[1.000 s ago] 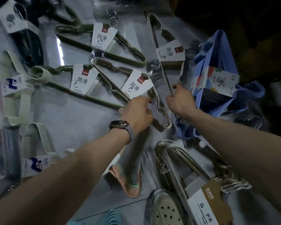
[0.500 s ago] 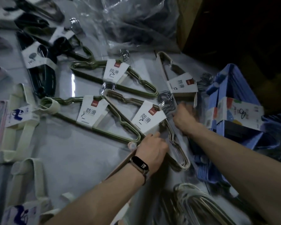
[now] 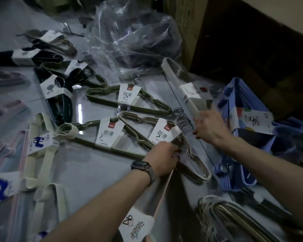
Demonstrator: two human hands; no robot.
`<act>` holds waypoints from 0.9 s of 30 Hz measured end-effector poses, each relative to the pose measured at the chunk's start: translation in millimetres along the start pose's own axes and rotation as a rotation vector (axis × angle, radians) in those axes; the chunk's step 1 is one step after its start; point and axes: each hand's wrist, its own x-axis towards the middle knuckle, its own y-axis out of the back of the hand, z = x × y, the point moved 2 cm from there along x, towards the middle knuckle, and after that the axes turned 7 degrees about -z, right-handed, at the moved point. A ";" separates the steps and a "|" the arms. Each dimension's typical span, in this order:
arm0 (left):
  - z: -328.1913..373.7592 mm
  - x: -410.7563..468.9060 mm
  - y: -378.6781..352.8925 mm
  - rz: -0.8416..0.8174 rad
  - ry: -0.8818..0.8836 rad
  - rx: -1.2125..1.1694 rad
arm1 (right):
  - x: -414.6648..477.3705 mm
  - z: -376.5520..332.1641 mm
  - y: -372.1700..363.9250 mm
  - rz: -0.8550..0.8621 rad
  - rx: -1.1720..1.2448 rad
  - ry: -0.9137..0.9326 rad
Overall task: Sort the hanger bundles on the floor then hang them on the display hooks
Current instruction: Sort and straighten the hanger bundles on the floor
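Labelled hanger bundles lie spread over the pale floor. My left hand (image 3: 163, 158), a watch on its wrist, is closed on the beige wire hanger bundle (image 3: 198, 170) just below its white label. My right hand (image 3: 210, 126) is curled around the lower end of a grey hanger bundle (image 3: 175, 72), right beside the blue hanger bundle (image 3: 243, 95). Two green hanger bundles (image 3: 157, 107) (image 3: 87, 142) lie left of my hands. A pink hanger bundle (image 3: 163, 194) with a white label runs under my left forearm.
Cream plastic hanger bundles (image 3: 40, 154) and a dark green bundle (image 3: 63, 105) lie at the left. A crumpled clear plastic bag (image 3: 133, 37) and a cardboard box (image 3: 187, 20) stand at the back. A metal hanger bundle (image 3: 222, 215) lies at the bottom right.
My view has tilted up, showing more of the far floor. My right hand has slid from near the beige bundle's hooks onto the grey bundle. My left hand stays on the beige bundle.
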 end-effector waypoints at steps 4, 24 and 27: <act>-41.8 -17.6 44.6 0.243 0.200 -0.175 | -45.2 1.6 -29.2 0.001 -0.018 0.134; -103.7 12.8 71.3 0.356 0.605 -0.647 | -83.7 6.7 -89.7 -0.237 -0.288 0.266; -107.6 12.8 66.0 0.382 0.596 -0.603 | -76.4 3.3 -91.9 -0.266 -0.300 0.174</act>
